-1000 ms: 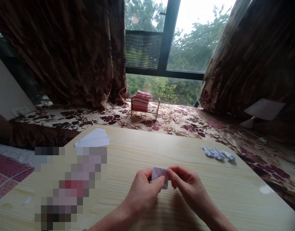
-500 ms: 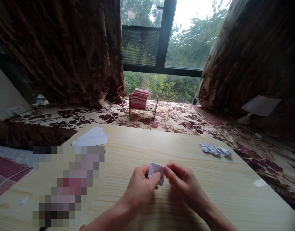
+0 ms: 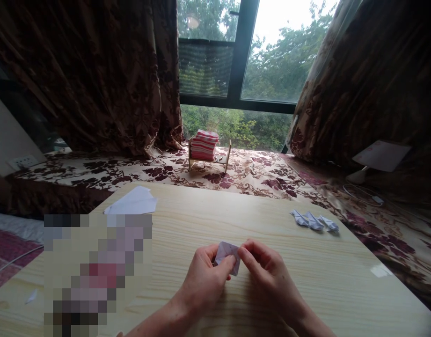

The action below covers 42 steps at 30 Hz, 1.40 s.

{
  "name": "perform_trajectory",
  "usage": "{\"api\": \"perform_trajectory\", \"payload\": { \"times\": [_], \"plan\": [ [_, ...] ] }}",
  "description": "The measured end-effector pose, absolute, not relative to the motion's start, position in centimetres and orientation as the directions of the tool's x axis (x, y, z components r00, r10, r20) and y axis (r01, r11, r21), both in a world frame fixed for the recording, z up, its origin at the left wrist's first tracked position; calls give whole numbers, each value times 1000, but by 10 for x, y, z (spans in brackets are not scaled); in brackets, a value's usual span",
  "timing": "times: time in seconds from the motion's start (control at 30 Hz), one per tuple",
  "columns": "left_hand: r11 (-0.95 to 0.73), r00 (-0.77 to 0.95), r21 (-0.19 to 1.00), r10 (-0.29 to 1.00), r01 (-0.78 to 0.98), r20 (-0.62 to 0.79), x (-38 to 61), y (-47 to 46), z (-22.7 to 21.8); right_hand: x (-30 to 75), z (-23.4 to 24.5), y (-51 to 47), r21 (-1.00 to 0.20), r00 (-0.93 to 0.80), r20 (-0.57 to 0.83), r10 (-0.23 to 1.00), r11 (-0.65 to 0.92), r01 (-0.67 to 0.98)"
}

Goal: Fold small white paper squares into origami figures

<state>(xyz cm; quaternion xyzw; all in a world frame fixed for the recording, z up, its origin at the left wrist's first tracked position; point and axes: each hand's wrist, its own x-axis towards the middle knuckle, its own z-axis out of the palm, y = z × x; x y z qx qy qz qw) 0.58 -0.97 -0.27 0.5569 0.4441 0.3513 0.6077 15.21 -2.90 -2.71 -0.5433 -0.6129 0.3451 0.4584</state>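
Observation:
A small square of folded white paper [image 3: 221,251] is held just above the table, with creases showing on its face. My left hand [image 3: 210,271] grips it from the left, thumb pressed across the front and fingers behind. At its upper right edge, the thumb and forefinger of my right hand [image 3: 266,264] are pinched together on the corner; the fingertips partly cover that spot. To the right on the tabletop lie several folded paper pieces [image 3: 314,221] in a row, pointed and crumpled-looking.
White paper sheets [image 3: 133,200] lie at the table's [image 3: 187,206] far left corner. A blurred-out patch [image 3: 96,276] hides whatever is on the left side. A small paper scrap [image 3: 31,296] is near the left edge. Behind, a little rack [image 3: 220,160] holds folded pink-striped cloths [image 3: 203,145]; a lamp [image 3: 381,155] stands right.
The paper is tilted slightly differently between my fingers. Both hands keep nearly the same place and grip. The whole view has shifted down a little.

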Motion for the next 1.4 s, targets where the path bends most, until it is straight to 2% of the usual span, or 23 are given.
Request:
{"api": "perform_trajectory", "payload": {
  "times": [0.57,0.77,1.0,1.23,1.4],
  "plan": [
    [155,337,986,927,63,-167,6,-10,0,153,-28,-29,-909,41,236,971,205,362],
    [162,342,984,922,75,-178,5,-9,-1,155,-33,-28,-918,-22,196,980,192,346],
    [167,369,984,913,60,-177,4,-8,-4,155,-42,-26,-919,-12,206,979,197,341],
    [169,366,984,913,62,-180,5,-8,-7,164,-30,-25,-911,30,213,977,187,367],
    [174,392,983,902,59,-183,5,-8,-8,170,-24,-26,-931,48,212,976,187,315]
  ]
}}
